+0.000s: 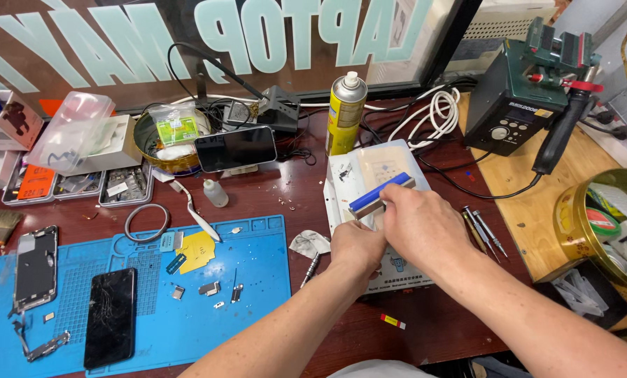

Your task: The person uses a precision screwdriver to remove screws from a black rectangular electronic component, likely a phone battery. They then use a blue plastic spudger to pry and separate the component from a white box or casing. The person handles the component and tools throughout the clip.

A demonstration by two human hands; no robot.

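Centre frame: right hand (422,225) fingers clamping blue-handled tool (379,194); left hand (356,246) fingers pressing white plate (359,175), grip unclear. Yellow spray can (346,112) standing behind; screwdrivers (483,229) lying right.

A dark red-brown wooden surface (341,336) carried a blue work mat (257,280) on the left, a white heating plate unit (369,168) near the middle, a yellow spray can (346,115) behind it, and a round gold tin (165,157) further left. A crumpled wipe (308,243) lay between mat and unit, precision screwdrivers (483,229) just right of the unit.
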